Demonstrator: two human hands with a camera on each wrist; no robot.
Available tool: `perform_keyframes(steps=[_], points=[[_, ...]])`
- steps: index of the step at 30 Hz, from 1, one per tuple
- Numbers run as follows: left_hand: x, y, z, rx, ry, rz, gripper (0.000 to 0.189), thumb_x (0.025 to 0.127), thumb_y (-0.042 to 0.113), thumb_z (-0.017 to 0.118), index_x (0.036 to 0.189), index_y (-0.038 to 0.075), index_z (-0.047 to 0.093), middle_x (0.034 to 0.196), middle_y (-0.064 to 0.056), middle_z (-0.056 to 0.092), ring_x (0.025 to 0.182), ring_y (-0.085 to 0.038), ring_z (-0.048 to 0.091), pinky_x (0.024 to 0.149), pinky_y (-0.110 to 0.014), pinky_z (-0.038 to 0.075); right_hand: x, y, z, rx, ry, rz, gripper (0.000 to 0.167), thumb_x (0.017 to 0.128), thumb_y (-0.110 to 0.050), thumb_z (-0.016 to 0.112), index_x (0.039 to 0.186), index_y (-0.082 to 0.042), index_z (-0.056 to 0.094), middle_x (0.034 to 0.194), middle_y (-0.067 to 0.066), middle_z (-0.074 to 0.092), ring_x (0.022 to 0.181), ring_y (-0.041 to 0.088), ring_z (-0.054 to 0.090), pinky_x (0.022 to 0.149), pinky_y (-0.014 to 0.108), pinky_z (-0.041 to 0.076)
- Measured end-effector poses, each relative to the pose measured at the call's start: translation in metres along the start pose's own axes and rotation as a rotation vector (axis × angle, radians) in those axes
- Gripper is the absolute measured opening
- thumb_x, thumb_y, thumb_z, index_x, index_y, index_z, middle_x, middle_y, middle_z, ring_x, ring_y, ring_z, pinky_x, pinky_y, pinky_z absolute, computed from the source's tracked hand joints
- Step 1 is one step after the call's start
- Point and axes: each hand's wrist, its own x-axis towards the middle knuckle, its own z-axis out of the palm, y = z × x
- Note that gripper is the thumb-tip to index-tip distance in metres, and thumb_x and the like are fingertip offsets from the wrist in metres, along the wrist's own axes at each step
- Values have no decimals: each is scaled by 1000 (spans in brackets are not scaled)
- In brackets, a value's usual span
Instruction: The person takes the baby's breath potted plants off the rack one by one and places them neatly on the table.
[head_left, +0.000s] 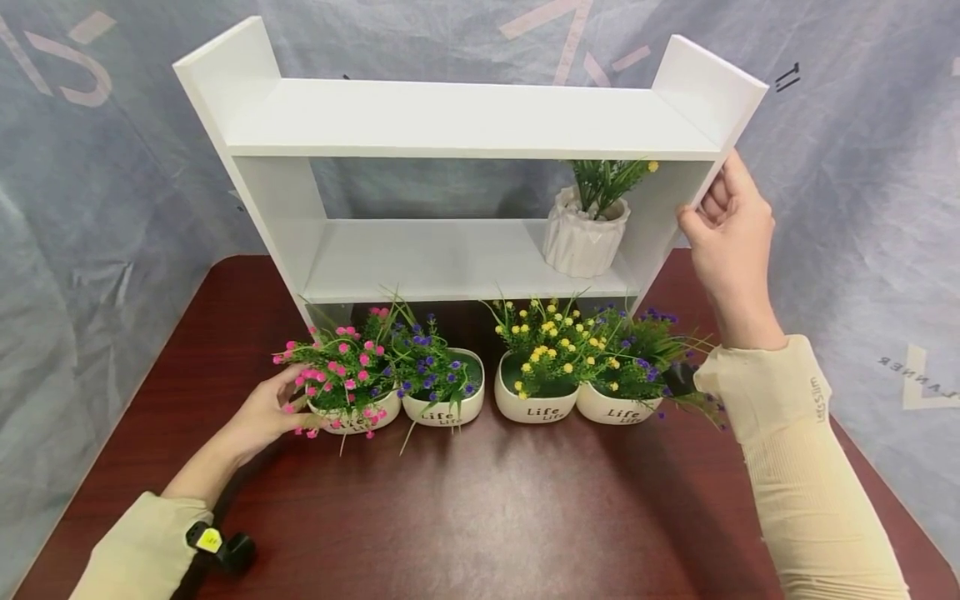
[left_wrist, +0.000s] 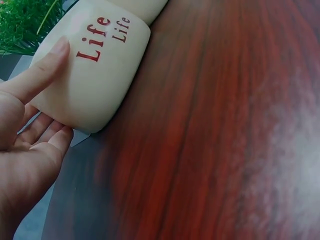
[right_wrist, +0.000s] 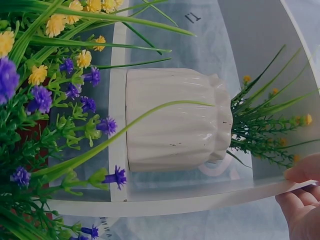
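A white shelf unit [head_left: 450, 125] w/ two boards is seen standing on the dark red table [head_left: 480, 508], in front of a grey-blue backdrop [head_left: 97, 208]. The right hand [head_left: 731, 225] is placed at the unit's right side panel, approx. at lower-board height; its grip is pinched on the panel's front edge, thumb on the inner face and fingers [right_wrist: 302, 172] wrapped round the outer face, as is confirmed by the right wrist view. A ribbed white pot [head_left: 583, 237] w/ green stems and small yellow blooms is seen on the lower board, at its right end, just inside that panel. Four low cream pots marked "Life" are lined up on the table in front of the unit, in two touching pairs w/ a gap between the pairs. From left: pink-flower pot [head_left: 352, 412], purple-flower pot [head_left: 444, 404], yellow-flower pot [head_left: 534, 400], second purple-flower pot [head_left: 621, 404]. The left hand [head_left: 266, 412] is laid against the left side of the pink-flower pot; its grip is spread, w/ the thumb [left_wrist: 42, 72] pressed straight on the pot wall near the red lettering and the other fingers tucked low at the pot's base, so the pot is touched, not clasped. Cream sleeves are worn on both arms, and a black wrist device w/ a yellow tag [head_left: 217, 542] is strapped at the left wrist.
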Motion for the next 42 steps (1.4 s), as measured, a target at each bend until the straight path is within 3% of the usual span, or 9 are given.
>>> perform_keyframes(steps=[5,11,17,24,31,33,37,40,42], points=[[3,2,5,8,-5,2,93,77,4,78,148,-13,19,156,-33,15,140,-55,19,104,-49,37,0,2,0,-3,3,-6,57,88,6,54,138,-22,53,136,8,60,126,16,57,102,28,47],[5,5,10,21,0,17,93,78,5,79,148,-13,20,155,-33,18,141,-54,18,105,-50,34,1,2,0,6,-1,-1,60,88,7,53,141,-22,50,139,9,57,128,17,55,103,27,47],[5,3,11,20,16,19,91,78,3,78,147,-13,21,155,-31,20,142,-52,18,105,-36,40,1,1,1,0,-4,-3,60,88,7,52,140,-22,50,139,9,57,127,17,56,103,27,47],[4,3,13,-4,10,19,92,77,5,79,148,-12,22,156,-30,20,143,-52,16,107,-50,31,-1,1,0,-5,-4,5,62,88,7,52,141,-23,49,139,9,57,127,17,56,102,27,47],[3,4,13,7,1,15,90,79,6,78,148,-11,23,155,-30,21,143,-51,18,107,-51,30,-1,2,0,-6,-2,3,61,88,7,52,141,-23,49,139,10,57,127,17,56,103,28,47],[2,5,11,11,-10,12,89,80,6,77,148,-11,22,156,-30,21,142,-51,18,108,-44,35,-1,3,0,-7,-3,2,61,88,7,53,141,-22,50,139,10,57,127,17,56,103,28,47],[-2,4,5,-22,-50,52,86,83,2,72,148,-13,19,155,-34,17,139,-55,18,99,-16,44,-1,2,1,-9,-5,-3,60,88,7,53,140,-22,50,138,10,58,127,17,56,103,27,47],[-4,3,0,-73,-76,103,83,84,-2,70,147,-16,17,153,-35,20,141,-35,35,91,-7,44,-1,1,1,-12,-4,-4,60,88,6,53,140,-22,50,138,10,58,127,17,56,103,27,47],[-5,3,-3,-113,-85,133,83,84,-3,69,147,-16,17,151,-23,32,136,-12,44,93,-8,45,-1,0,1,-15,-4,-11,60,88,6,53,140,-22,50,139,10,57,127,17,56,103,28,47]])
